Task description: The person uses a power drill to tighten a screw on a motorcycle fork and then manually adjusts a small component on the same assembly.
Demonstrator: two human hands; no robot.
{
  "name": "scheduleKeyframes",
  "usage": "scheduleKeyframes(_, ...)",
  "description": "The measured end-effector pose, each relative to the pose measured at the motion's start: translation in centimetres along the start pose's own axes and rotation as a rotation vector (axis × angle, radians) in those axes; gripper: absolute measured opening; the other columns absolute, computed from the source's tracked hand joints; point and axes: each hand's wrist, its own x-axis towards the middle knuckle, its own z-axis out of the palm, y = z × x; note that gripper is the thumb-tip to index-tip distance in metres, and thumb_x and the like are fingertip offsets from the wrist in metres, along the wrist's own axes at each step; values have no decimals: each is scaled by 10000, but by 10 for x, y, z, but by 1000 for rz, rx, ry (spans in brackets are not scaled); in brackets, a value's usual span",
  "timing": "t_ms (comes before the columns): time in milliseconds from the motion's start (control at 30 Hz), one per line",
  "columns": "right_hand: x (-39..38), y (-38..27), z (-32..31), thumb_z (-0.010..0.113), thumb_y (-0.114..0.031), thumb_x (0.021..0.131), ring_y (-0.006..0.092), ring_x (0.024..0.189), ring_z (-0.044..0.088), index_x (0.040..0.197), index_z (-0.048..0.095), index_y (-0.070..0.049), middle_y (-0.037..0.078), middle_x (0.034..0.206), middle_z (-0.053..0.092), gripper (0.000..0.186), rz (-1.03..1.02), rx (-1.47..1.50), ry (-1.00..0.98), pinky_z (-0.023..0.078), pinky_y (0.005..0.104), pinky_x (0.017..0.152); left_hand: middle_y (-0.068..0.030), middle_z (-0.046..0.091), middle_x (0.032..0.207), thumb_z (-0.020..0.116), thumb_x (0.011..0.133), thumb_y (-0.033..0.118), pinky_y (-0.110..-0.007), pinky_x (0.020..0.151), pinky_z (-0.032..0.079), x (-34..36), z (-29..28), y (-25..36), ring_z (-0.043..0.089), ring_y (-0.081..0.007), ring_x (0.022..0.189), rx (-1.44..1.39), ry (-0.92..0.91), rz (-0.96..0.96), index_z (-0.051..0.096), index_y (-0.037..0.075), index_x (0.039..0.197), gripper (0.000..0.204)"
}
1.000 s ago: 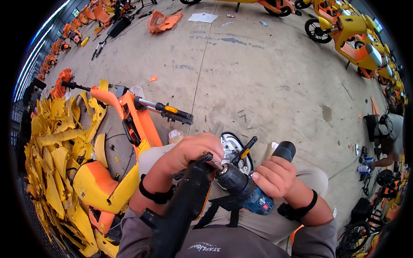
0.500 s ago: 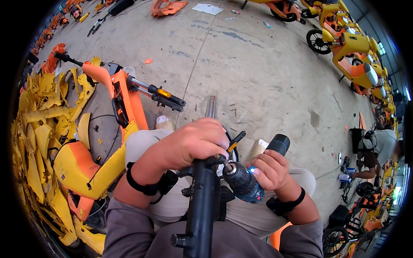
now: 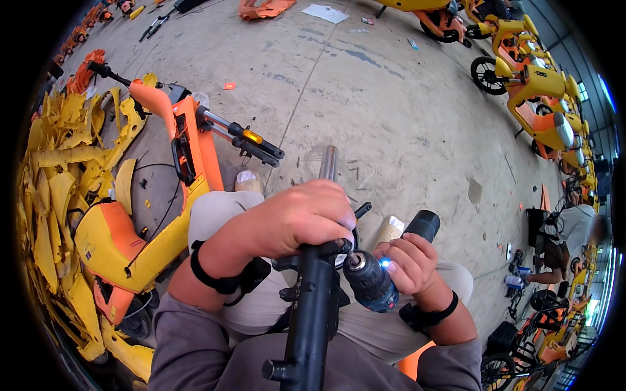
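A black metal tube [image 3: 308, 319] with short side lugs stands between my knees, running up from the bottom edge. My left hand [image 3: 305, 215] is closed over its upper end, fingers wrapped round it and partly hidden. Beyond that hand a bare silvery tube [image 3: 329, 163] sticks out. My right hand [image 3: 411, 262] grips a dark blue and black cordless drill [image 3: 370, 283], its small work light lit. The drill's bit points at the lug beside my left fingertips; whether it is seated in a screw I cannot tell.
At my left lies a stripped orange and yellow scooter body [image 3: 117, 244], beside a heap of broken yellow panels [image 3: 59, 215]. Yellow scooters [image 3: 541, 85] stand in a row along the right. Another person [image 3: 567, 231] crouches at the right among parts. A paper sheet [image 3: 325, 13] lies far off.
The view has shifted slightly. My left hand stays round the tube, and the drill remains at the lug in my right hand, with its chuck slightly higher in the picture.
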Motion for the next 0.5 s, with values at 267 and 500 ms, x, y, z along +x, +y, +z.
scheduleKeyframes(267,-1,5,3,793,-72,802,171,735,657,1212,435,-143,31,980,693,549,-24,-49,20,537,347,761,-66,656,903,705,732,105,-434,876,487,0,7,1,643,-298,870,-24,14,-16,669,57,885,165)
scheduleKeyframes(500,0,9,1,800,-105,811,173,738,667,1251,432,-165,20,1008,706,577,-32,-78,69,539,355,770,-59,667,905,748,724,153,-440,894,486,2,5,1,647,-295,866,-124,100,-17,674,86,895,198)
